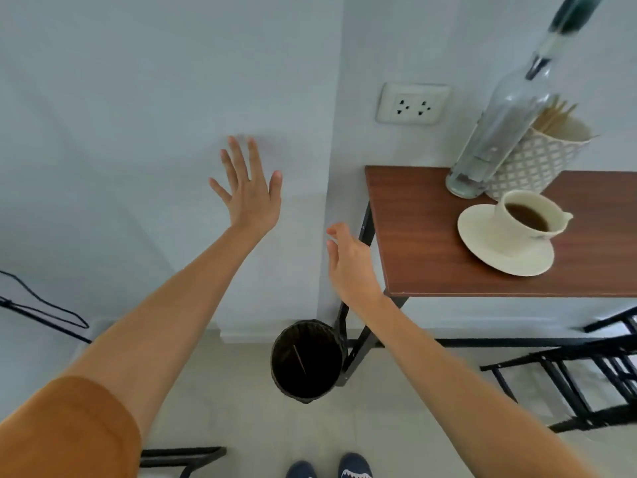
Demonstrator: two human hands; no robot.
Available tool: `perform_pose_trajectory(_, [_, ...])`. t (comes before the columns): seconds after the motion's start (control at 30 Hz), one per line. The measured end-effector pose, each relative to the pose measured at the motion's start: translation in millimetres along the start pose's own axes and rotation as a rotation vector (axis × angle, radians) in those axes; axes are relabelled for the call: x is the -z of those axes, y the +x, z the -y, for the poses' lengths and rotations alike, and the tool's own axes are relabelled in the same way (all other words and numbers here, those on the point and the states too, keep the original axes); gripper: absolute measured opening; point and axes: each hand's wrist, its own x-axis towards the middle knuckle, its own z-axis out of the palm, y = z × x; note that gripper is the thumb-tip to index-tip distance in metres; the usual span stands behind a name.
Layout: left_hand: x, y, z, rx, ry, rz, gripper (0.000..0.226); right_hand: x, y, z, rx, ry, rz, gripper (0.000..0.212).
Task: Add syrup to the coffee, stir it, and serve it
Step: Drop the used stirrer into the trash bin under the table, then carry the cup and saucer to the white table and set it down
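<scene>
Both grips wide and empty, left hand (250, 194), right hand (350, 263), coffee cup (527, 215) well right

A black bin (306, 360) stands on the pale floor (241, 419), right by the black leg (358, 305) at the left end of the brown table (431, 257), and a thin stick lies inside it. A white wall socket (412, 103) sits on the wall above the table's back left corner. Black chair frames (586, 377) stand under the table on the right, and a black cord (44, 305) hangs by the wall on the far left.
</scene>
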Motion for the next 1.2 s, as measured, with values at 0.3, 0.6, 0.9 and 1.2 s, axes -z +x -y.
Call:
perform_pose_trajectory(0.3, [2,-19,-101,-0.128,-0.174,0.066,0.064,130,13,-4,0.074,-0.081,-0.268,0.017])
perform_pose_trajectory(0.6, [-54,-93,-205,-0.2,-0.269,0.302,0.052,247,-19,-90,-0.027,-0.128,-0.455,0.014])
perform_pose_trajectory(0.9, [-104,-128,-260,0.078,-0.176,0.438,0.032,285,-18,-194,-0.526,-0.102,0.006,0.028])
perform_pose_trajectory(1.2, [-106,-114,-278,0.39,-0.418,0.561,0.018,288,17,-219,-0.682,0.113,0.202,0.02])
